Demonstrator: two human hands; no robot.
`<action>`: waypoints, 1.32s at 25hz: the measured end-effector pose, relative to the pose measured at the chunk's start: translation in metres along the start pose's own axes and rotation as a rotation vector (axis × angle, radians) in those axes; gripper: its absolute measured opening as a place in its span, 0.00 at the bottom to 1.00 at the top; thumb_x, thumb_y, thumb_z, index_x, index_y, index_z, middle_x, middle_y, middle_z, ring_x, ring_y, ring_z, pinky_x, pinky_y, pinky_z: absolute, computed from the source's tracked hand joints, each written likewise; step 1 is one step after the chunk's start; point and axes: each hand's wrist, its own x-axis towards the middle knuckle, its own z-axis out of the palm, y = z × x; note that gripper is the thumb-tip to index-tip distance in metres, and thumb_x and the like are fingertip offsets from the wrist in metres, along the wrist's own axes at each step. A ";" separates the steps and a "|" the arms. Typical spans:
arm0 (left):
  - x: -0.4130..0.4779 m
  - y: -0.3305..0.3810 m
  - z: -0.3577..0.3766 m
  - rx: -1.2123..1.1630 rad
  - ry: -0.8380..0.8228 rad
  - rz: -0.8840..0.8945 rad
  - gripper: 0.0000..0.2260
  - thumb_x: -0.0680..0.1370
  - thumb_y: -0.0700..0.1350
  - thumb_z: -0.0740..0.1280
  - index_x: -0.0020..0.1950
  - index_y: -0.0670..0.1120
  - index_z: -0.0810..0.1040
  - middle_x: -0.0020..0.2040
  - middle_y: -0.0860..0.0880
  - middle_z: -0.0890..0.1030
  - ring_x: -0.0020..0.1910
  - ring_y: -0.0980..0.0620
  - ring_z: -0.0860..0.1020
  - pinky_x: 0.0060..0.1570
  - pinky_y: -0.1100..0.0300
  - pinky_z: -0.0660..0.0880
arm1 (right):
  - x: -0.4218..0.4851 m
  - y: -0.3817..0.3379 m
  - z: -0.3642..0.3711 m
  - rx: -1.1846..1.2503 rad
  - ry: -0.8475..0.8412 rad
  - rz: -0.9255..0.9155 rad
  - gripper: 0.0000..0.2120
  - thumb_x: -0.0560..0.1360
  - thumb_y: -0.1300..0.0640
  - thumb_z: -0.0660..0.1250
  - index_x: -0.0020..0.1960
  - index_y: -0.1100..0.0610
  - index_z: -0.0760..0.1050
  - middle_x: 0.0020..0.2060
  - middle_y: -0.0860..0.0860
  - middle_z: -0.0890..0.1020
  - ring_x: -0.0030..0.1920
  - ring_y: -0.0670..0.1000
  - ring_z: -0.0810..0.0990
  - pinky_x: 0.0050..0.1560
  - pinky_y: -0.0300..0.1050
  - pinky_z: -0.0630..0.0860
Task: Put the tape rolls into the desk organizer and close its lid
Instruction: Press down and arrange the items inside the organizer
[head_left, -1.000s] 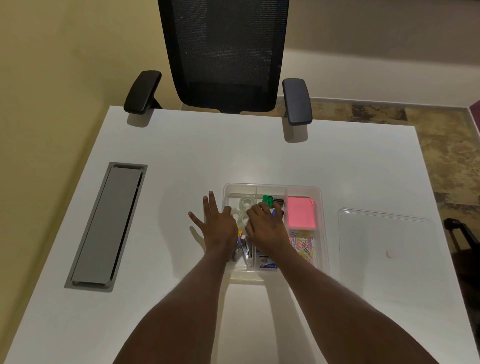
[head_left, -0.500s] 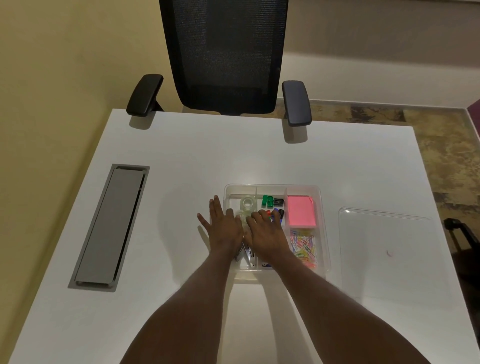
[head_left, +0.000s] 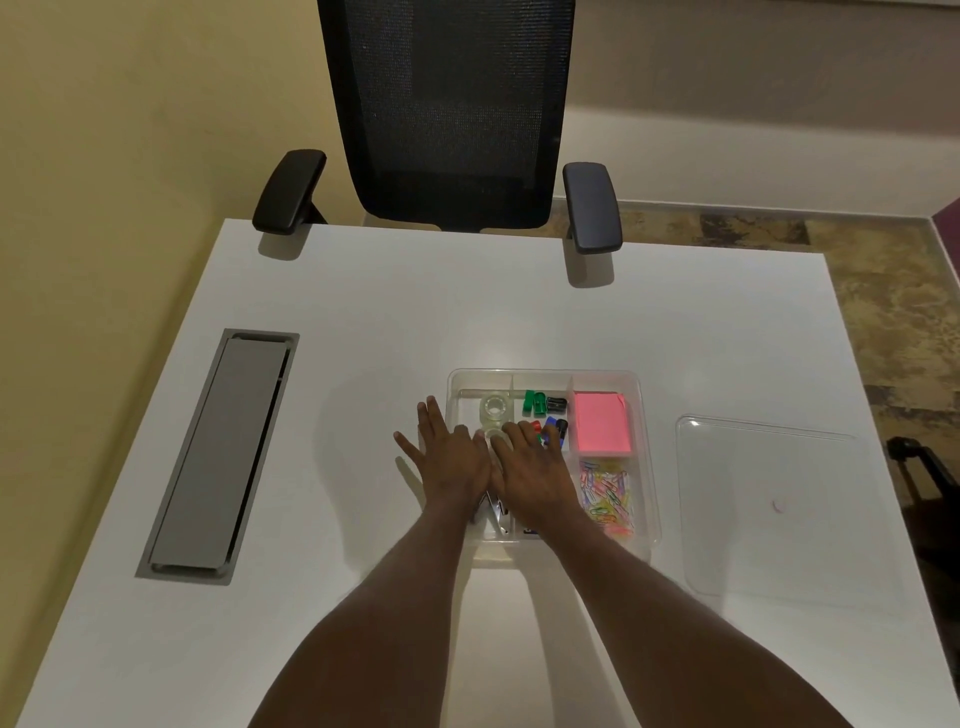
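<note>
A clear desk organizer (head_left: 545, 372) sits mid-table with its lid off. One clear tape roll (head_left: 495, 407) lies in the far-left compartment. A second tape roll (head_left: 491, 434) lies just nearer, partly under my fingertips. My left hand (head_left: 449, 462) rests flat with spread fingers at the organizer's left wall and holds nothing. My right hand (head_left: 535, 470) lies palm down over the organizer's left and middle compartments, its fingertips touching the nearer roll without gripping it. The clear lid (head_left: 769, 499) lies flat on the table to the right, apart from the organizer.
The organizer also holds pink sticky notes (head_left: 601, 428), coloured paper clips (head_left: 608, 493) and binder clips (head_left: 540, 404). A grey cable hatch (head_left: 218, 457) is set into the table at left. A black office chair (head_left: 447, 114) stands at the far edge.
My right hand has uncurled and drawn back toward me, uncovering the far tape roll and binder clips. My left hand shifted slightly nearer the organizer's left wall.
</note>
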 end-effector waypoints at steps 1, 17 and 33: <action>0.000 0.000 0.002 0.003 -0.023 -0.002 0.19 0.85 0.60 0.53 0.65 0.55 0.79 0.85 0.46 0.43 0.84 0.45 0.37 0.77 0.30 0.38 | -0.001 0.000 0.001 -0.006 -0.004 -0.015 0.22 0.83 0.42 0.57 0.69 0.54 0.74 0.67 0.55 0.78 0.71 0.59 0.73 0.75 0.63 0.61; 0.019 0.017 -0.011 -0.078 -0.058 0.011 0.19 0.85 0.58 0.54 0.75 0.62 0.71 0.85 0.47 0.39 0.83 0.45 0.35 0.74 0.26 0.36 | -0.015 0.001 0.014 0.255 0.051 0.037 0.27 0.81 0.55 0.69 0.77 0.59 0.67 0.77 0.58 0.69 0.78 0.58 0.65 0.77 0.51 0.50; -0.071 -0.005 0.000 -0.093 0.119 0.167 0.19 0.85 0.53 0.56 0.76 0.54 0.67 0.84 0.46 0.55 0.84 0.47 0.49 0.78 0.33 0.41 | -0.072 0.010 -0.023 0.092 0.191 0.057 0.17 0.78 0.56 0.69 0.66 0.58 0.77 0.65 0.55 0.81 0.68 0.57 0.77 0.71 0.55 0.70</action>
